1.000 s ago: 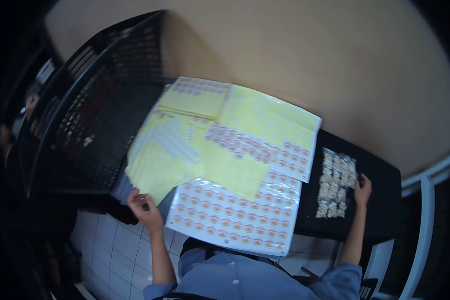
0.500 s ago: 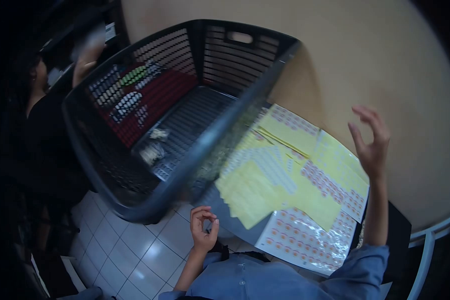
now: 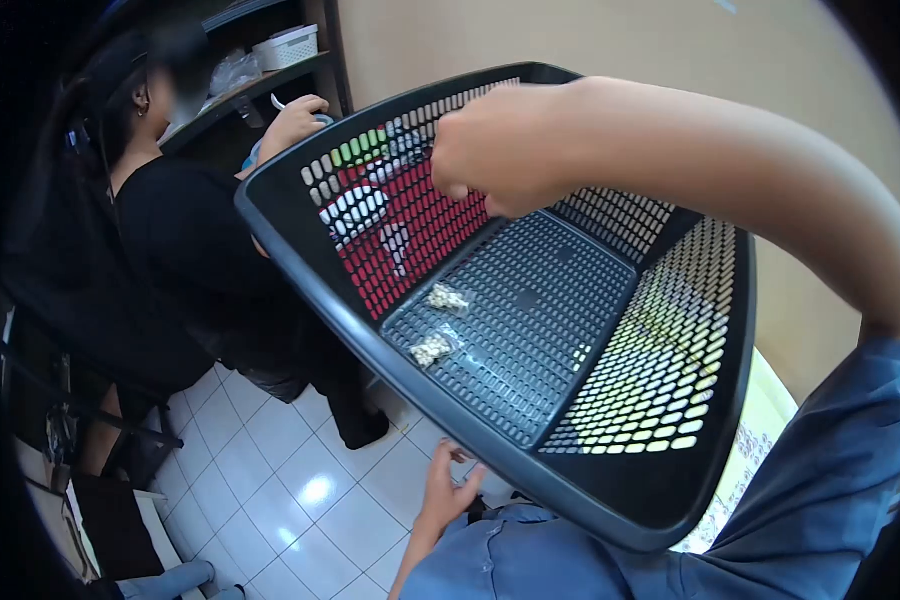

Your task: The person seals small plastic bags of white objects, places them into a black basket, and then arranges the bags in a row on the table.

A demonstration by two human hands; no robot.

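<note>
My right hand [image 3: 505, 150] is over the black plastic basket [image 3: 490, 445], back of the hand up and fingers curled down. The hand hides its own fingertips, so I cannot see whether anything is in them. Two small clear bags of pale bits lie on the basket floor: one bag [image 3: 448, 298] farther in, the other bag [image 3: 432, 349] nearer the rim. Just outside the near rim is my left hand [image 3: 450, 490], its thumb apart from its bent fingers, with nothing visible between them. The rim covers some of those fingers.
Close by on the left stands a person in black [image 3: 195, 235], one hand raised behind the basket. Shelves [image 3: 280, 72] with a white bin [image 3: 288, 47] stand behind. Printed yellow and white sheets [image 3: 760, 410] lie under the basket's right side. White floor tiles [image 3: 315, 490] show below.
The view has turned, and the basket now covers most of the sheets. My right hand has swung left from beside the wall to over the basket. My left hand is now nearer the rim.
</note>
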